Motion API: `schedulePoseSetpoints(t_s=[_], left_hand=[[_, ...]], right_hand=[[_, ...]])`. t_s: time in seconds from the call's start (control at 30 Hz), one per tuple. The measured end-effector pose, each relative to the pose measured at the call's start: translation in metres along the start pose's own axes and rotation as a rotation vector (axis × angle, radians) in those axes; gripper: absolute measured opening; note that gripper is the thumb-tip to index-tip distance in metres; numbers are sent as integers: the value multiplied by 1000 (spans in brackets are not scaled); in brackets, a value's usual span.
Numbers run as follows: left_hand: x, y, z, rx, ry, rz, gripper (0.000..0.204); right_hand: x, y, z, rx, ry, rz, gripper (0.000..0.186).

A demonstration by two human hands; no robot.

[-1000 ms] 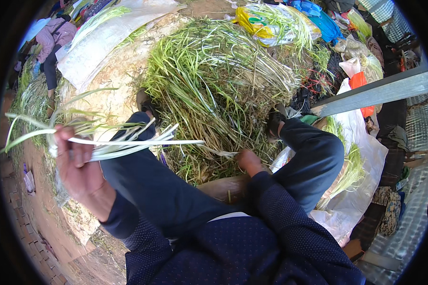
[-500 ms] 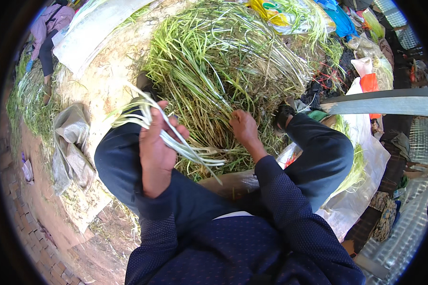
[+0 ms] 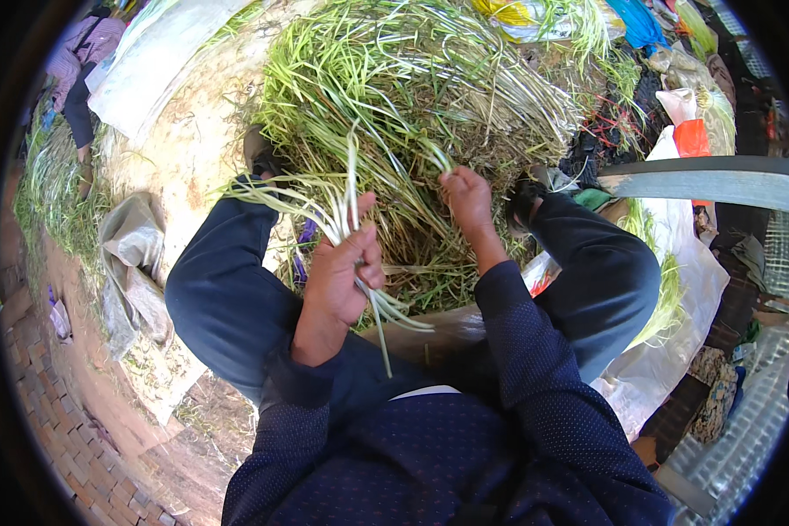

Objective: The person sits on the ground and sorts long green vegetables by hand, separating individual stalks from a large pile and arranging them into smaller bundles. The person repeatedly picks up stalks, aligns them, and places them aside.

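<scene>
My left hand [image 3: 337, 273] is closed around a small bunch of long, pale green-white chive-like stalks [image 3: 331, 209]. Their leafy ends fan out to the far left, and the white ends hang below the fist. To the right, my right hand [image 3: 472, 203] pinches a few green stalks [image 3: 436, 156] over the pile, though its fingers partly hide where they are gripped. A big heap of the same stalks [image 3: 386, 96], green at the left and paler and tangled at the right, lies between my legs and beyond.
Pale plastic sheeting [image 3: 171, 66] covers ground at the far left, with a crumpled grey sack [image 3: 131, 254] nearer. Another person [image 3: 83, 61] bends over stalks there. A curved metal bar [image 3: 710, 184] juts in from the right, above white sheeting [image 3: 675, 289].
My left hand has shifted right with its bunch, its fingers now closed tighter and the stalks more upright. My right hand has risen slightly away from the heap with stalks in its fingers.
</scene>
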State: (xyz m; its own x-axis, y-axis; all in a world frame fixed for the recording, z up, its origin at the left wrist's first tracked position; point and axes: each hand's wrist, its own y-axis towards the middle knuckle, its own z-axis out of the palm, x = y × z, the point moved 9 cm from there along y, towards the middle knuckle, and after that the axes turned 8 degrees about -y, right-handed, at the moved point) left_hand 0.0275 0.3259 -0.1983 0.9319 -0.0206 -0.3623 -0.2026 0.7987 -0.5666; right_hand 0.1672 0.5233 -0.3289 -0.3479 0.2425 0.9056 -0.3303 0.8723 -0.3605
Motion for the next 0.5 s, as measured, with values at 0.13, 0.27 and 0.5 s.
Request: schedulePoseSetpoints(t_s=[0.13,0.27,0.5], left_hand=[[-15,15,-20,-129,-29,82,36],[-18,23,-39,-230,94,147,25],[-13,34,-54,-302,314,198,18]], right_hand=[[33,-15,-29,-63,256,-57,20],[61,-45,-24,-113,33,-167,16],[72,-115,35,93,-79,-304,5]])
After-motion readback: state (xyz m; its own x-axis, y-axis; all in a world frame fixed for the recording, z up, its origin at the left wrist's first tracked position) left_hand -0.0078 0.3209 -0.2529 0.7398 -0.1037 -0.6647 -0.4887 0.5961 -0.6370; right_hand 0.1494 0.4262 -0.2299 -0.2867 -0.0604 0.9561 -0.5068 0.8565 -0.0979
